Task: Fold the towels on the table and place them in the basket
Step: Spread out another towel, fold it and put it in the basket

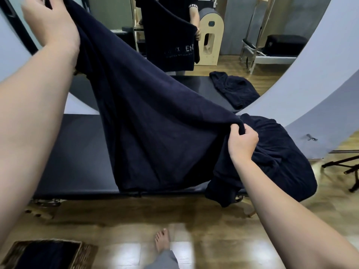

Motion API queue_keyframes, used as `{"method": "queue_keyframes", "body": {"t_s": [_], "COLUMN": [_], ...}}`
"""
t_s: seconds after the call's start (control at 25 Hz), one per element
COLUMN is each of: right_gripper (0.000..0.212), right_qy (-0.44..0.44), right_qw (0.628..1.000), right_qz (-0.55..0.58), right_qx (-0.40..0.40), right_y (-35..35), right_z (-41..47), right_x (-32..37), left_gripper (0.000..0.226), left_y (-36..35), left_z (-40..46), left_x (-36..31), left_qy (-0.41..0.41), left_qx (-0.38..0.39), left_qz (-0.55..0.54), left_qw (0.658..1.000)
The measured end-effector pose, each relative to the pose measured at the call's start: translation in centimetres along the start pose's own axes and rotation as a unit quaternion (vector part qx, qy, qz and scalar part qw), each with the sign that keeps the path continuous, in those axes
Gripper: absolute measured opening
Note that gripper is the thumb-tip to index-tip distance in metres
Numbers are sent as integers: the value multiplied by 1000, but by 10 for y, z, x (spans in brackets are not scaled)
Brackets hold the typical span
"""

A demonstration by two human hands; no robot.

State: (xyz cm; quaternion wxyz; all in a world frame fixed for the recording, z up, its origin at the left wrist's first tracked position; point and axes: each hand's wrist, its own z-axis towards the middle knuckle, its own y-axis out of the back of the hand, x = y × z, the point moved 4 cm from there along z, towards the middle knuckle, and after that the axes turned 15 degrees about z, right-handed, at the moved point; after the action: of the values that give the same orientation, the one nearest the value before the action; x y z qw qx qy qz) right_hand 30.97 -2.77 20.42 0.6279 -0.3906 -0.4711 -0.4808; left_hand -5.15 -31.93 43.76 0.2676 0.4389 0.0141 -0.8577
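Note:
A large dark navy towel (151,121) is stretched in the air over the black table (77,152). My left hand (48,22) grips one corner high at the upper left. Lower at the right, my right hand (242,144) pinches the towel's other corner. The towel's lower edge hangs down to the table's front edge. A heap of more navy towels (275,152) lies crumpled on the table's right end, partly drooping over its front. The woven basket (83,255) stands on the floor at the lower left, with dark folded cloth (48,255) inside it.
A big round mirror (252,45) behind the table reflects me, the towel and the room. My bare foot (162,239) is on the wooden floor before the table. A black stand's legs (347,167) spread on the floor at the right.

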Motion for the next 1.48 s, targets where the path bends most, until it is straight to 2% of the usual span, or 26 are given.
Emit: {"method": "queue_keyframes", "body": {"t_s": [0.16, 0.32, 0.52, 0.72, 0.84, 0.96, 1.04, 1.12, 1.2, 1.28, 1.36, 1.48], "right_gripper": [38, 35, 25, 27, 28, 29, 37, 46, 54, 67, 85, 110], "right_qy": [-69, -132, -148, -157, -170, -177, -151, -73, -7, 41, 62, 52], "right_qw": [994, 980, 964, 942, 927, 888, 860, 851, 839, 805, 751, 633], "right_qz": [-78, -136, -193, -267, -306, -406, -467, -474, -440, -415, -406, -419], "right_qx": [29, 60, 103, 133, 136, 124, 144, 215, 319, 421, 517, 649], "right_y": [-17, -49, -117, -177, -198, -218, -229, -243, -255, -259, -257, -242], "right_z": [5, 26, 79, 131, 155, 172, 169, 154, 124, 88, 53, 3], "right_x": [-43, -104, -172, -239, -271, -292, -298, -299, -297, -295, -291, -298], "left_gripper": [37, 38, 33, 40, 39, 29, 20, 34, 43, 46, 49, 48], "left_y": [-47, -116, -214, -311, -352, -385, -395, -398, -396, -388, -373, -343], "left_z": [-3, -11, -15, -25, -28, -36, -48, -69, -100, -142, -186, -248], "left_x": [58, 142, 228, 296, 327, 350, 362, 371, 376, 374, 366, 353], "left_qy": [22, 58, 22, 17, 36, 59, 85, 88, 74, 40, 3, -16], "left_qx": [107, 208, 263, 335, 352, 359, 367, 393, 428, 468, 504, 535], "left_qz": [84, 173, 248, 287, 299, 294, 279, 270, 282, 298, 301, 317], "left_qw": [990, 961, 932, 897, 886, 884, 883, 875, 856, 831, 810, 783]}}
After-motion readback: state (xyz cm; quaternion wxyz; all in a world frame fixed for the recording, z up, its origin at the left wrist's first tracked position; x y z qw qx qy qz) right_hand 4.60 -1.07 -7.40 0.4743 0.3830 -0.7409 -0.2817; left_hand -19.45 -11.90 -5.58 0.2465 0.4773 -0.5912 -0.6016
